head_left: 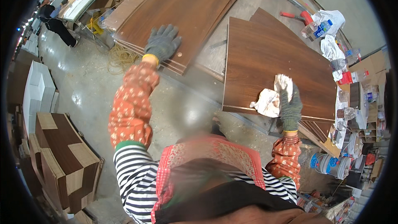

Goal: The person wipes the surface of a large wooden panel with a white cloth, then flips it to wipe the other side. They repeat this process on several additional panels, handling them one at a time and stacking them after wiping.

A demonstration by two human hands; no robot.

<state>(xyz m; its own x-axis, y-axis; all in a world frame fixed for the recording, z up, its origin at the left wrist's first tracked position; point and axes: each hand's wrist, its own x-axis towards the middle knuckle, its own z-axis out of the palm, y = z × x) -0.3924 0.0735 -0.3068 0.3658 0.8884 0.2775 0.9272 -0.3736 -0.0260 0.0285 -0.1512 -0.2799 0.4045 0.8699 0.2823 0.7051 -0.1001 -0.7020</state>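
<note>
My left hand [163,43], in a grey knitted glove, lies flat with its fingers spread on the near end of a stack of brown wood-grain panels [188,10]. A small pale round spot shows on the top panel beside it. On the right, another pile of brown panels [259,54] lies with its top board turned at an angle to the one under it. My right hand [291,107], gloved as well, is closed on a crumpled white cloth [267,102] and presses it to that top panel near its front edge. The fingertips are partly covered by the cloth.
Plastic bottles [323,28], white rags and a red-handled tool [292,15] lie along the right side. Buckets [331,165] stand at lower right. Coiled cord [121,60] is on the floor at left, near bundled brown panels [66,157]. A person [54,18] stands at the far-left table.
</note>
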